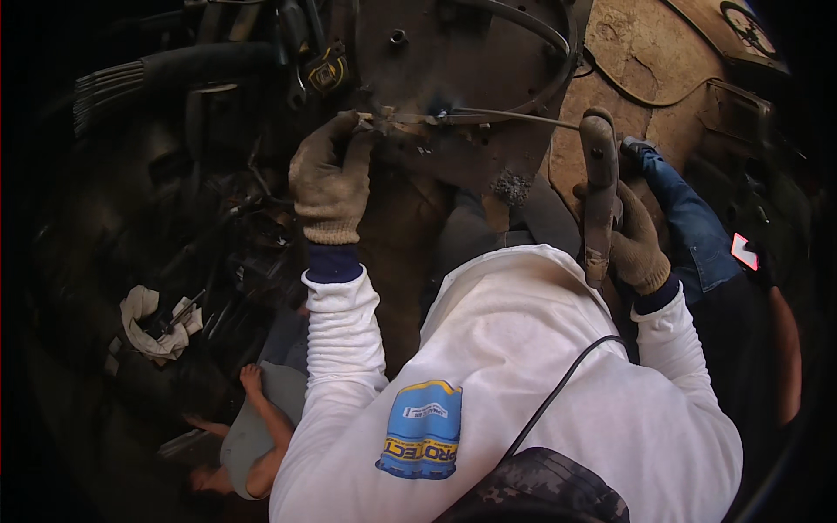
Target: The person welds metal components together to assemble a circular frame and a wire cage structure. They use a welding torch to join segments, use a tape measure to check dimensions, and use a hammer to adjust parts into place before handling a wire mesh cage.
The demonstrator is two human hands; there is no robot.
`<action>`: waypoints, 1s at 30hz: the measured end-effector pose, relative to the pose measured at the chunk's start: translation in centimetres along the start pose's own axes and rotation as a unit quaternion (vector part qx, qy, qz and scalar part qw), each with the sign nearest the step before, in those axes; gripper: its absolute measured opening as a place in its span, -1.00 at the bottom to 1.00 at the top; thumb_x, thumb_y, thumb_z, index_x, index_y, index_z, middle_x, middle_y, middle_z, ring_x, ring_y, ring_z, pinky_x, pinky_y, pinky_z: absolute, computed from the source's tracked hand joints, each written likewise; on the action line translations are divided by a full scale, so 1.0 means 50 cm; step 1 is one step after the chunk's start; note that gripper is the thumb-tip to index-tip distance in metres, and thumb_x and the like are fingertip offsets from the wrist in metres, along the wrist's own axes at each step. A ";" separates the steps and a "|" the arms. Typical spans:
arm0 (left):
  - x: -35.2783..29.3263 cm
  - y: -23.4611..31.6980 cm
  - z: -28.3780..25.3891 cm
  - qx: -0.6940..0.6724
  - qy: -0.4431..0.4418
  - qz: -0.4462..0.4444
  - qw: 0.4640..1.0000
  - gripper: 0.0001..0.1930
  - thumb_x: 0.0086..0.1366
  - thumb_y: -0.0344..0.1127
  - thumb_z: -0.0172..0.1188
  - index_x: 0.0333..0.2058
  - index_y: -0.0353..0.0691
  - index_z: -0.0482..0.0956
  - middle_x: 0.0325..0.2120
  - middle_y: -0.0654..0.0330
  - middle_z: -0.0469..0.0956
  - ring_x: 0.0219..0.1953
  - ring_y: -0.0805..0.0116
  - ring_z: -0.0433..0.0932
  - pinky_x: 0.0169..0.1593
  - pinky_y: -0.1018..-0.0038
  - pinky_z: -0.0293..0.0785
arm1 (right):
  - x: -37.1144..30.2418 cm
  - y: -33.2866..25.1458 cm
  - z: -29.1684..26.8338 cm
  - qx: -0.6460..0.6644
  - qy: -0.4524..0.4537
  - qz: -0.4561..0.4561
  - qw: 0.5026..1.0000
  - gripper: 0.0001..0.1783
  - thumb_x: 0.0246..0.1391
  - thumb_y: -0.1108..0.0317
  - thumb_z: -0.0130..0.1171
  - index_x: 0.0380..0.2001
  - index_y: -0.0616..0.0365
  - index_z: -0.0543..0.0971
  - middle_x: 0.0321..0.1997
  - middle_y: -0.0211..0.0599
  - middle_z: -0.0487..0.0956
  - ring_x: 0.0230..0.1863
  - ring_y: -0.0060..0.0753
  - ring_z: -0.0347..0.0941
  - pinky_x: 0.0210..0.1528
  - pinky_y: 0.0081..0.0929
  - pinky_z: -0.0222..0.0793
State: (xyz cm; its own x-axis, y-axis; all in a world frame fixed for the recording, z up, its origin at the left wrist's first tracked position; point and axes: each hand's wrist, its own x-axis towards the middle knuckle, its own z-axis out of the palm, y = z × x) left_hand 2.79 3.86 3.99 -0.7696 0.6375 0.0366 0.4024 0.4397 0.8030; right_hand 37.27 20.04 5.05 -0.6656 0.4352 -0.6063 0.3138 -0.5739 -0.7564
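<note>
My left hand (333, 179), in a tan knit glove, pinches the left end of a small metal piece (403, 119) lying on the dark steel worktop (436, 61). In my right hand (641, 244), gloved too, is a welding electrode holder (599, 166), gripped by its handle. A thin welding rod (519, 116) reaches left from the holder's jaw, its tip at the metal piece. A faint bluish haze hangs around that tip. The glove and handle hide part of my right fingers.
A curved metal band (554, 35) and a nut (398, 37) lie on the worktop. To its left are a tape measure (327, 71), a wrench (296, 85) and a bundle of rods (109, 90). People are close by: jeans (697, 231) at right, a grey shirt (270, 410) lower left.
</note>
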 end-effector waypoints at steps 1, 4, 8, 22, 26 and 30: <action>0.000 0.006 0.007 -0.001 0.005 -0.004 1.000 -0.79 0.13 -0.45 0.34 -0.23 -0.31 0.71 -0.42 0.06 0.70 -0.39 0.23 0.70 -0.25 0.39 0.60 | 0.007 -0.007 -0.003 0.011 -0.011 0.013 1.000 -0.10 0.02 0.17 0.51 0.32 0.31 0.31 0.06 -0.34 0.56 -0.04 -0.61 0.51 0.04 -0.58 0.46; 0.009 0.021 0.014 0.036 0.000 0.009 0.999 -0.79 0.18 -0.44 0.32 -0.19 -0.34 0.70 -0.35 0.04 0.71 -0.33 0.21 0.70 -0.16 0.38 0.61 | 0.027 -0.033 -0.007 0.028 -0.046 0.051 0.997 -0.06 -0.02 0.14 0.53 0.32 0.30 0.30 0.08 -0.32 0.55 -0.01 -0.60 0.50 0.06 -0.57 0.45; 0.012 0.002 0.013 0.157 0.000 0.082 0.984 -0.77 0.21 -0.44 0.33 -0.15 -0.37 0.68 -0.21 -0.01 0.71 -0.20 0.22 0.69 -0.06 0.35 0.60 | 0.042 -0.036 -0.010 0.017 -0.070 0.074 0.995 -0.02 -0.04 0.13 0.54 0.34 0.30 0.28 0.15 -0.25 0.53 0.08 -0.51 0.48 0.17 -0.50 0.40; 0.025 0.022 0.025 0.186 0.034 0.219 0.957 -0.77 0.07 -0.43 0.41 -0.26 -0.28 0.68 -0.18 0.04 0.59 -0.15 0.02 0.58 -0.08 0.15 0.52 | 0.055 -0.046 0.018 0.037 -0.030 0.126 0.991 -0.01 -0.08 0.16 0.55 0.34 0.30 0.28 0.16 -0.19 0.53 0.03 -0.46 0.50 0.09 -0.45 0.47; 0.030 0.014 0.018 0.223 0.016 0.240 0.945 -0.78 0.05 -0.46 0.38 -0.27 -0.23 0.69 -0.16 0.07 0.58 -0.13 0.00 0.57 -0.07 0.10 0.50 | 0.052 -0.040 0.018 0.024 0.006 0.116 0.993 0.00 -0.13 0.10 0.57 0.30 0.30 0.32 0.14 -0.21 0.53 0.01 -0.47 0.50 0.08 -0.46 0.47; 0.029 0.031 0.014 0.245 0.017 0.263 0.933 -0.78 0.04 -0.51 0.34 -0.27 -0.21 0.70 -0.21 0.09 0.57 -0.16 0.01 0.57 -0.07 0.08 0.50 | 0.062 -0.048 0.017 0.007 -0.018 0.106 0.994 0.12 -0.24 -0.04 0.61 0.32 0.29 0.31 0.16 -0.19 0.52 0.05 -0.46 0.48 0.12 -0.43 0.44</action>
State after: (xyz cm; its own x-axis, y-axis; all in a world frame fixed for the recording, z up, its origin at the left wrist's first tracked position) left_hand 2.63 5.92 4.88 -0.4137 0.8299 0.3743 0.9007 0.3131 0.3011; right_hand 33.88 22.19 5.19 -0.6100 0.2787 -0.7418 0.4402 -0.6592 -0.6097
